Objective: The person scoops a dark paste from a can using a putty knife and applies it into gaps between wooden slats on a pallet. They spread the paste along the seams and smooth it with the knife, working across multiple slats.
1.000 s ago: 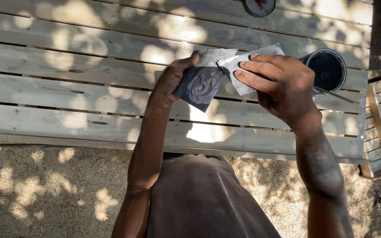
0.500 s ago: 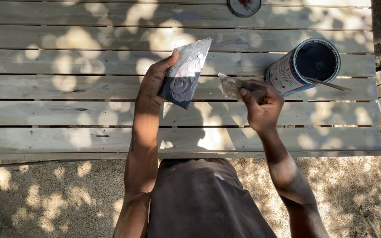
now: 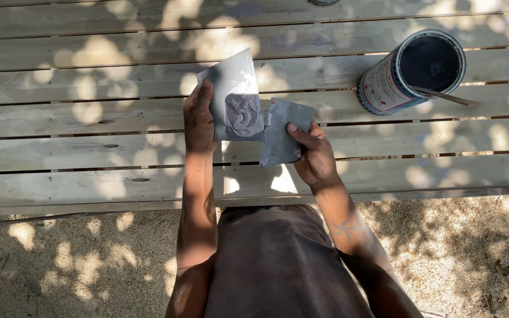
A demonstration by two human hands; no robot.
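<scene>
Gripping a pale flat blade [image 3: 235,94] smeared with grey putty [image 3: 244,114], the left hand [image 3: 200,121] holds it over the slatted wooden panel [image 3: 89,118]. Just beside it, the right hand [image 3: 314,158] clasps a smaller grey scraper [image 3: 284,135]. Further right lies an open tin [image 3: 410,70].

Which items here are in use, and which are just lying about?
In use: left hand holding a plate with grey paste; right hand holding a scraper.

Lying about: open can with a stick, on the slatted boards.
</scene>
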